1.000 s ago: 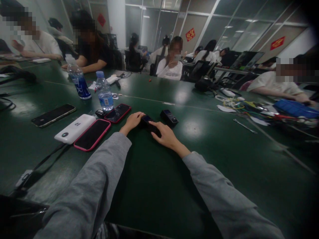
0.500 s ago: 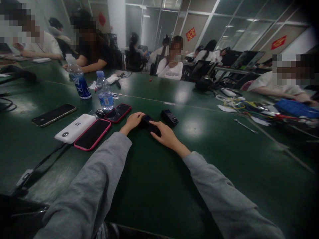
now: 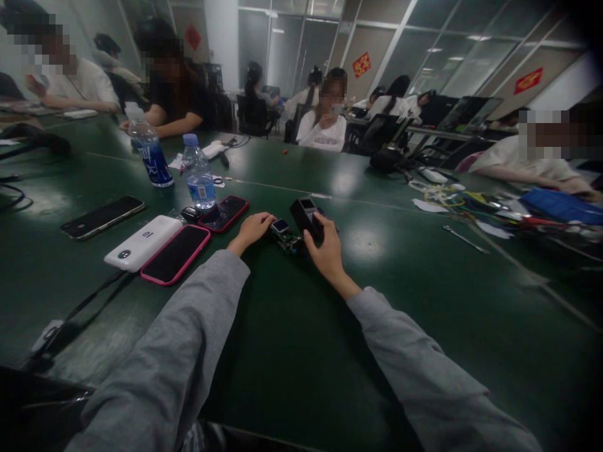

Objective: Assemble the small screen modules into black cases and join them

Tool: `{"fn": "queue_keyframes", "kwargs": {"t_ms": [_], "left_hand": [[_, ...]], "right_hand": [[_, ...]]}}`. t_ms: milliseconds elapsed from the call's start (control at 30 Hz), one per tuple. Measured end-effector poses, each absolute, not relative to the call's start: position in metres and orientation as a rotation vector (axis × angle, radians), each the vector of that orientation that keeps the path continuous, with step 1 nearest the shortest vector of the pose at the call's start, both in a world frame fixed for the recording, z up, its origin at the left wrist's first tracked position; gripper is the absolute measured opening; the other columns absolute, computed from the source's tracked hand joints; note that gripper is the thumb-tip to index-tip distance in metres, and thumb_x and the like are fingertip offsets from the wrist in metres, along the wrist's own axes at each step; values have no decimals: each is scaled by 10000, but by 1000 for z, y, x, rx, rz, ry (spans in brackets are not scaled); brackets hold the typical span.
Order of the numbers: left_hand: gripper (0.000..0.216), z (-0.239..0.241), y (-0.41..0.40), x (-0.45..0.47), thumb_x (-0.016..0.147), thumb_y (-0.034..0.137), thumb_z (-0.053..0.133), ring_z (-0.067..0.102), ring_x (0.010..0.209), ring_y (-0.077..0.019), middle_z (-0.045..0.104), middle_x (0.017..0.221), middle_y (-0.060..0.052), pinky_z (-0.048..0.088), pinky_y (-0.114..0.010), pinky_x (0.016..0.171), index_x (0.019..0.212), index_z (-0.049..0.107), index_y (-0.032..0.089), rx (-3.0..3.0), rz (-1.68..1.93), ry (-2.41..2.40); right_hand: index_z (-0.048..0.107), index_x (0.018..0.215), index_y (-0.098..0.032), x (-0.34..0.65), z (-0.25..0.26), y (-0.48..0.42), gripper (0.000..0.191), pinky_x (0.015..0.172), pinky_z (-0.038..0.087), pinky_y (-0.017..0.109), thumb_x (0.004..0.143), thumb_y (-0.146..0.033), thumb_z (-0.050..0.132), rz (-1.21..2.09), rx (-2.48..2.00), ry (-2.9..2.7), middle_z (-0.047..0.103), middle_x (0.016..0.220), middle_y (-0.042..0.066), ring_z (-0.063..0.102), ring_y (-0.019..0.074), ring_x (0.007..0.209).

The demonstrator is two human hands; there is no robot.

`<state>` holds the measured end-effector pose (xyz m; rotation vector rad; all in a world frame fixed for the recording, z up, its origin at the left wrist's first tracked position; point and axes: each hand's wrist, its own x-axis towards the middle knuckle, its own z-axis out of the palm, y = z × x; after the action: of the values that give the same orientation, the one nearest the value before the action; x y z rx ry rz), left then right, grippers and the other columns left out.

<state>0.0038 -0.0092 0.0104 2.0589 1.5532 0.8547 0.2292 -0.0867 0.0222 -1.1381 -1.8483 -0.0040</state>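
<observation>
My right hand (image 3: 326,250) grips a small black device (image 3: 305,215) with a little screen, lifted and tilted above the green table (image 3: 292,351). My left hand (image 3: 250,230) rests on the table with its fingers curled against a small exposed board with a tiny screen (image 3: 284,233) that lies between my two hands. Both arms wear grey sleeves.
To the left lie a pink-cased phone (image 3: 174,253), a white power bank (image 3: 142,242), a red-cased phone (image 3: 224,213), a black phone (image 3: 102,216) and two water bottles (image 3: 198,172). Several seated people ring the table. Wires, tools and a blue object (image 3: 560,205) clutter the right side.
My right hand has lifted a black device off the table and tilted it up. A small board with a screen now shows where the black piece lay. My left hand stays put.
</observation>
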Motion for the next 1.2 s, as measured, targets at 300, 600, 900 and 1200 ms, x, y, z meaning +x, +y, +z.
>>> {"fn": "queue_keyframes", "kwargs": {"t_ms": [300, 600, 900, 1200], "left_hand": [[371, 10, -9, 3, 969, 381, 385, 649, 1025, -200, 722, 1110, -41, 477, -312, 911, 1016, 716, 220, 2090, 852, 1553], [363, 10, -9, 3, 970, 384, 382, 643, 1033, -199, 717, 1120, -36, 472, -325, 923, 1029, 706, 230, 2062, 850, 1566], [384, 11, -10, 3, 973, 408, 374, 652, 1027, -206, 723, 1109, -43, 475, -319, 915, 1021, 708, 226, 2085, 848, 1566], [364, 15, -14, 6, 965, 373, 392, 649, 1063, -198, 729, 1127, -25, 471, -300, 942, 1020, 725, 238, 2049, 847, 1571]], "right_hand": [[531, 1310, -190, 237, 5, -67, 430, 1049, 409, 502, 988, -430, 375, 226, -1256, -1935, 573, 1243, 132, 524, 272, 1180], [471, 1384, -204, 233, 5, -72, 462, 1015, 423, 537, 995, -430, 367, 36, -1285, -2056, 501, 1273, 149, 465, 308, 1201], [125, 1548, -279, 218, 32, -104, 643, 1170, 229, 564, 984, -394, 412, -140, -1084, -2215, 167, 1602, 77, 181, 302, 1467], [179, 1544, -247, 210, 27, -127, 639, 1186, 273, 536, 951, -200, 415, 17, -1074, -2432, 253, 1584, 68, 281, 243, 1443]]}}
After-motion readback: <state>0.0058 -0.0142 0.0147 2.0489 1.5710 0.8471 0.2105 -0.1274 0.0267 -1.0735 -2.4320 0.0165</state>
